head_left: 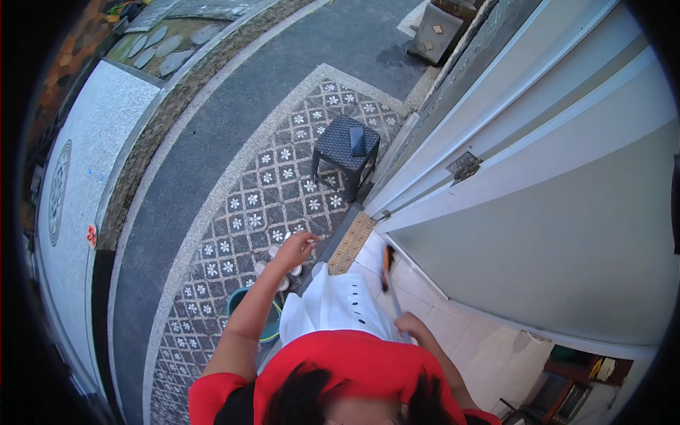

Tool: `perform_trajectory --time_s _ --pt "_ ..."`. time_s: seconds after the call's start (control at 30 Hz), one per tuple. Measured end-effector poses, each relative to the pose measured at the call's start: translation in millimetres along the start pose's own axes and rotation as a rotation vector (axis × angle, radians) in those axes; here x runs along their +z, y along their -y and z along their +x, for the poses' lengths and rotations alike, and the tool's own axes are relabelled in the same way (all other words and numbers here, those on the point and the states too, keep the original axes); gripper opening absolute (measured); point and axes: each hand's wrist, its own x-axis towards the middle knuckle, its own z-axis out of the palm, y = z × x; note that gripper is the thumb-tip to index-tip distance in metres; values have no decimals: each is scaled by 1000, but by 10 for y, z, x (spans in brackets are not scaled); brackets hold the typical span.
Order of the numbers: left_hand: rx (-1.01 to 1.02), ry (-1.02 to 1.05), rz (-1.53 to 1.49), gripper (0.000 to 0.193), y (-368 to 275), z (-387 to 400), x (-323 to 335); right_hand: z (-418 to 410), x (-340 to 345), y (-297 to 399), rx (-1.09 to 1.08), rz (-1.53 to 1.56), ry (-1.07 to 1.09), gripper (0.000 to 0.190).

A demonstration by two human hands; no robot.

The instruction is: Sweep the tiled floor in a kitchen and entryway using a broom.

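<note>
My left hand (296,249) is raised over the patterned outdoor tiles, fingers loosely bent and apart, with nothing seen in it. My right hand (411,324) grips the grey handle of a broom (396,297) at my right side. The broom's orange head with dark bristles (387,265) is near the light indoor floor tiles, beside the door's lower edge. Below my left hand, pale slippers (295,270) rest on the patterned tiles, partly hidden by my forearm. A green bucket (239,300) stands behind that forearm.
A dark woven plastic stool (340,143) with a smartphone (357,141) on it stands outside by the wall. A patterned strip (350,244) lies along the threshold. The large grey-white door (531,239) fills the right. A low wall (106,133) bounds the left; a rack (563,393) stands indoors.
</note>
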Motion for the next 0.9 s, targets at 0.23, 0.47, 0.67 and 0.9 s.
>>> perform_trajectory --time_s 0.23,0.47,0.67,0.9 --pt "24 21 -27 16 89 -12 174 582 48 880 -105 199 50 25" --pt "60 75 -45 20 100 -124 534 -317 -41 326 -73 164 -19 30" --pt "86 105 -27 19 -151 -219 685 -1122 133 -1295 158 -144 -223 36" --pt "61 117 -10 21 -334 -404 869 -1423 -226 -1762 499 201 -130 19"
